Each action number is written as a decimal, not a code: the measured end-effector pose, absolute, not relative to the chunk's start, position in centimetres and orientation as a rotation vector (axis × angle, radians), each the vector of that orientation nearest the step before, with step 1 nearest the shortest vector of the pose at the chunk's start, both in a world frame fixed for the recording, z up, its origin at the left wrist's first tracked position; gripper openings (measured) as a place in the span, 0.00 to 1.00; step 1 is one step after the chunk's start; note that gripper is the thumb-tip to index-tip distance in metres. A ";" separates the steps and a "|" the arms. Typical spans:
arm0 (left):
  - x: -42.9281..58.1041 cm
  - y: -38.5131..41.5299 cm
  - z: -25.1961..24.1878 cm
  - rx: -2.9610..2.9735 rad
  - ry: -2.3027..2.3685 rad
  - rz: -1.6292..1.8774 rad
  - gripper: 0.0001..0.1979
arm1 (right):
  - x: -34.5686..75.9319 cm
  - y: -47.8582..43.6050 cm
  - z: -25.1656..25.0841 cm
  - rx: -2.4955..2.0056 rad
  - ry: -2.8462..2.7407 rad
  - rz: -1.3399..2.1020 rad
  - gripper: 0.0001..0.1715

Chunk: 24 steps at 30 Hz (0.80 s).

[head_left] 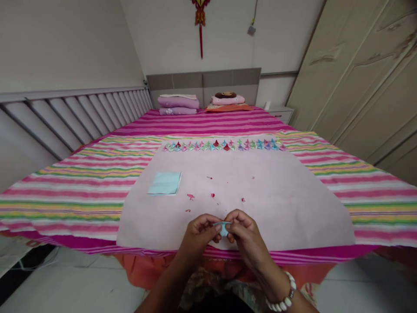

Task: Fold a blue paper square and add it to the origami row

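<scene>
My left hand (pixel 199 230) and my right hand (pixel 245 230) meet near the front edge of a pale pink sheet (pixel 276 200) on the bed. Both pinch a small light-blue folded paper piece (pixel 223 228) between their fingertips. A white bead bracelet (pixel 284 300) circles my right wrist. To the left on the sheet lies a small stack of light-blue paper squares (pixel 165 183). A row of several small folded paper shapes in many colours (pixel 224 145) runs along the sheet's far edge.
Tiny red paper scraps (pixel 190 197) dot the sheet in front of my hands. The bed has a striped cover (pixel 74 187), with pillows (pixel 178 102) at the headboard. A slatted rail (pixel 74 117) stands at left, a wardrobe (pixel 365 74) at right.
</scene>
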<state>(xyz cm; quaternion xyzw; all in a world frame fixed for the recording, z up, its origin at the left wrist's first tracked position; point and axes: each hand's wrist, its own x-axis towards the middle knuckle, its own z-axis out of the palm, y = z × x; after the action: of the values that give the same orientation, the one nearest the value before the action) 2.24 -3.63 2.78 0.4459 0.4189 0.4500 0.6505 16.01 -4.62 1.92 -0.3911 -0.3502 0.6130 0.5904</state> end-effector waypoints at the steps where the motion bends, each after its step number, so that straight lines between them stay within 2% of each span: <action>1: 2.3 -3.7 2.8 0.980 0.942 1.018 0.10 | 16.0 -4.6 1.9 -0.905 -0.817 1.417 0.02; 8: 2.4 -3.6 2.9 0.814 0.856 0.981 0.10 | 16.5 -4.5 1.0 -0.880 -0.905 1.366 0.04; 13: 2.4 -3.5 3.1 0.944 0.972 0.951 0.10 | 16.7 -4.6 1.0 -0.892 -0.993 1.342 0.03; 18: 2.1 -3.3 3.4 1.092 0.972 0.999 0.10 | 17.1 -4.4 1.3 -0.796 -1.004 1.422 0.10; 24: 2.2 -3.3 2.9 1.200 0.971 1.063 0.10 | 17.3 -4.2 1.2 -0.963 -1.115 1.344 0.12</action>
<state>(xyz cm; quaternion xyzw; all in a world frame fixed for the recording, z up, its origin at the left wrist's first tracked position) 2.23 -3.33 2.92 0.5159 0.4176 0.4571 0.5920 17.27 -4.20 1.21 -0.4057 -0.4695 0.5661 0.5428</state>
